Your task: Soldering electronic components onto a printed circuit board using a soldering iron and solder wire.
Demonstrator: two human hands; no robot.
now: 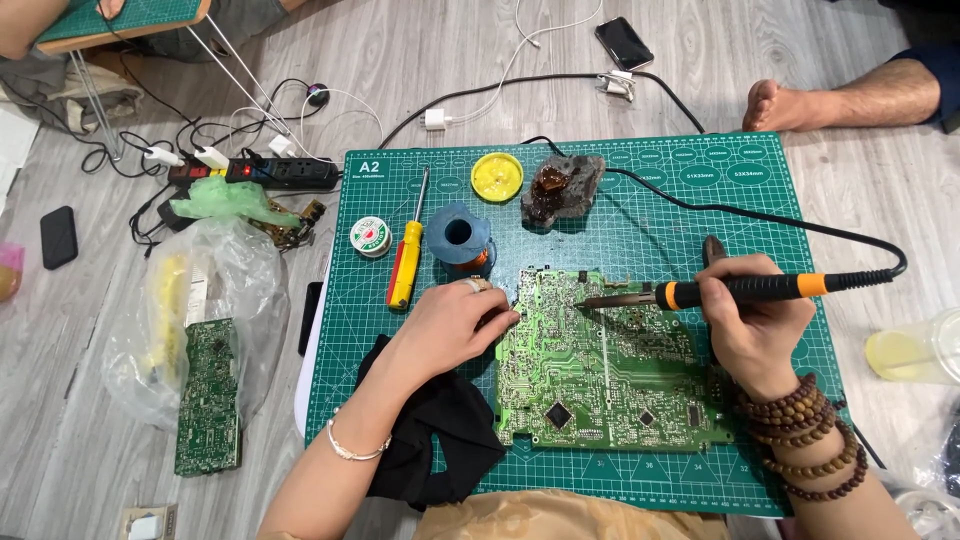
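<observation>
Grey plank floor (420,40) carries a green cutting mat (640,220). On the mat: green circuit board (600,370) centre-front; behind it a blue spool (458,235), yellow-handled screwdriver (407,262), solder reel (371,236), yellow tin (497,176), resin lump (562,186); black cloth (440,440) at its left. Left of the mat, on the floor: power strip (255,172), plastic bag (215,300), second board (208,395).

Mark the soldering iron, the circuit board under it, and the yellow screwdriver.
soldering iron (745,289), head view, on its black grip
circuit board (610,385), head view, on the bare green middle
yellow screwdriver (406,262), head view, on its yellow handle
</observation>
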